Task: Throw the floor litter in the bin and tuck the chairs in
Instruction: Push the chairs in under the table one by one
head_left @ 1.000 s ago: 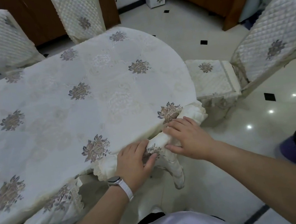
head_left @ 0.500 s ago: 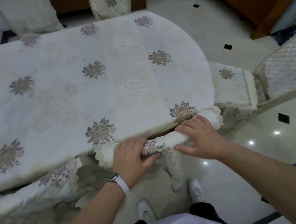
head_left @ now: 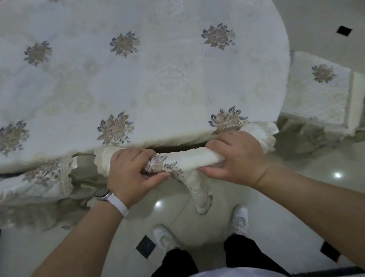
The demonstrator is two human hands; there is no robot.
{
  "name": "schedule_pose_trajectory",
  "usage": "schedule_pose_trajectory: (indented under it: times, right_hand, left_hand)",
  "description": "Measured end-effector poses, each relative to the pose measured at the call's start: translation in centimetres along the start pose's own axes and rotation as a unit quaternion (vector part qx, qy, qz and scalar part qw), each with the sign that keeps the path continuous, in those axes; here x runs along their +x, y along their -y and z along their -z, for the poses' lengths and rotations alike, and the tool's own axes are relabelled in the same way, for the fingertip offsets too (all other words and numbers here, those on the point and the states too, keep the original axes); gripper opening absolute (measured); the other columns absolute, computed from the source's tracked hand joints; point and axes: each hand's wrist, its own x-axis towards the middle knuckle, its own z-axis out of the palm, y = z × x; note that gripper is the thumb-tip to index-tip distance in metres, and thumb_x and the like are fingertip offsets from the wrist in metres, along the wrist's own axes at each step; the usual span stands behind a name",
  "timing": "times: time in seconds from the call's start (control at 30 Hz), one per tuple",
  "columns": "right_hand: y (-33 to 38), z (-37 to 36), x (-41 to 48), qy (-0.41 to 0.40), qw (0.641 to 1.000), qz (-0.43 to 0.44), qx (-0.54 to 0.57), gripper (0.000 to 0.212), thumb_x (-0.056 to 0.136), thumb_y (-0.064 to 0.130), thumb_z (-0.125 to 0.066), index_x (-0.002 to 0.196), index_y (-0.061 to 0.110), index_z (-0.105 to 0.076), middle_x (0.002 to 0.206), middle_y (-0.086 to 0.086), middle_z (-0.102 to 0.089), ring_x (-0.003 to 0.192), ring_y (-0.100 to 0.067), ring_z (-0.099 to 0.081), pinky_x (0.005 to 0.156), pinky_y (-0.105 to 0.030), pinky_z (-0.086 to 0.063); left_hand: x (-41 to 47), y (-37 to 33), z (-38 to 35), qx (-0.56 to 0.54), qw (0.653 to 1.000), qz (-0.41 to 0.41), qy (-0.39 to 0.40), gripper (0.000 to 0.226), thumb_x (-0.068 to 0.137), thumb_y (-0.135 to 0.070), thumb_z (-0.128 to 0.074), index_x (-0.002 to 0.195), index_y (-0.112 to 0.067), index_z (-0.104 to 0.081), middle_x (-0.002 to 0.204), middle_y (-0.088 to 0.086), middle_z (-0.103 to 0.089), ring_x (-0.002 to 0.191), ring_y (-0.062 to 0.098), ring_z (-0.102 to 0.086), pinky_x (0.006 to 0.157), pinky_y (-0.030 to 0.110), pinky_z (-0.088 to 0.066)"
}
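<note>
So the left hand (head_left: 132,172) and right hand (head_left: 236,156) are both curled round the covered top rail of the chair (head_left: 191,158), a wide grip for pushing it straight, I'd guess. Its back sits right at the counter (head_left: 169,88) edge, seat hidden under the flowered cloth (head_left: 113,128). The second chair (head_left: 321,91) at the right end sticks out more. Glossy tiled floor (head_left: 322,160); no litter or bin visible.

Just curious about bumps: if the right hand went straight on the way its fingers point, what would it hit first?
Likely the cloth-covered edge of the table, just beyond the chair back that the right hand grips; the gap looks small, though depth is unclear.
</note>
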Motion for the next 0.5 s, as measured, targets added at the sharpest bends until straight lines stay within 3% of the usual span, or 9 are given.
schedule_pose_trajectory:
  times: [0.2, 0.5]
  right_hand:
    - [0.0, -0.4, 0.0, -0.030, 1.000, 0.001, -0.002, 0.056, 0.079, 0.068, -0.061, 0.078, 0.013, -0.070, 0.073, -0.004, -0.063, 0.065, -0.026, -0.059, 0.055, -0.032, -0.046]
    - [2.9, -1.0, 0.6, -0.031, 0.999, -0.017, -0.019, 0.050, 0.073, 0.061, -0.068, 0.076, 0.011, -0.071, 0.071, -0.004, -0.062, 0.063, -0.024, -0.057, 0.055, -0.031, -0.046]
  left_hand:
    - [0.4, 0.3, -0.7, 0.015, 0.998, -0.044, -0.044, 0.067, 0.084, -0.074, -0.048, 0.086, -0.011, -0.070, 0.076, 0.004, -0.065, 0.074, 0.026, -0.063, 0.075, 0.037, -0.042]
    - [-0.1, 2.8, 0.0, 0.032, 0.990, -0.105, -0.083, 0.073, 0.083, -0.080, -0.044, 0.079, -0.011, -0.068, 0.073, 0.002, -0.064, 0.068, 0.025, -0.061, 0.066, 0.034, -0.040]
